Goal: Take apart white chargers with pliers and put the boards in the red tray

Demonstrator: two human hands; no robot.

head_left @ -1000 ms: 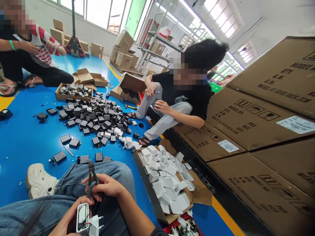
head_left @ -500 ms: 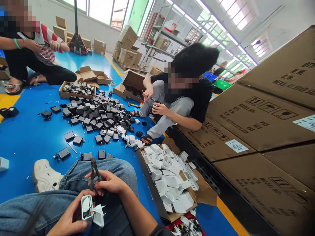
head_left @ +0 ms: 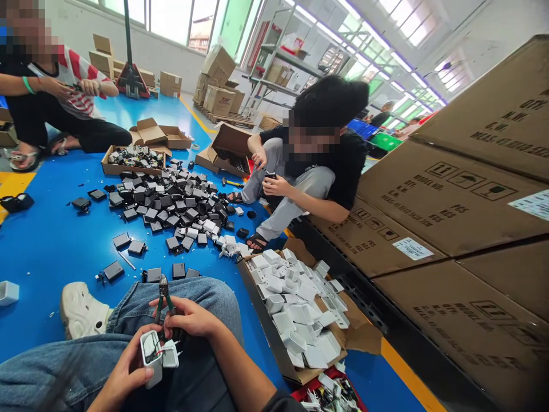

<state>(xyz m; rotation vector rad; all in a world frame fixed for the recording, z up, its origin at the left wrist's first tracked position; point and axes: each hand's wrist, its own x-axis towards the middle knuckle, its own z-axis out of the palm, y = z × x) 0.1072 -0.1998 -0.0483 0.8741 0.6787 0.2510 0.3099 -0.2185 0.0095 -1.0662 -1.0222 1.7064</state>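
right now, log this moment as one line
left hand: holds opened white charger | right hand: holds green-handled pliers by charger | right side: box of white shells | floor: black charger pile

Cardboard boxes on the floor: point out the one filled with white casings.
It is the open box beside the person's right knee, heaped with white casings. The shallow box at the far edge of the black pile holds dark parts instead.
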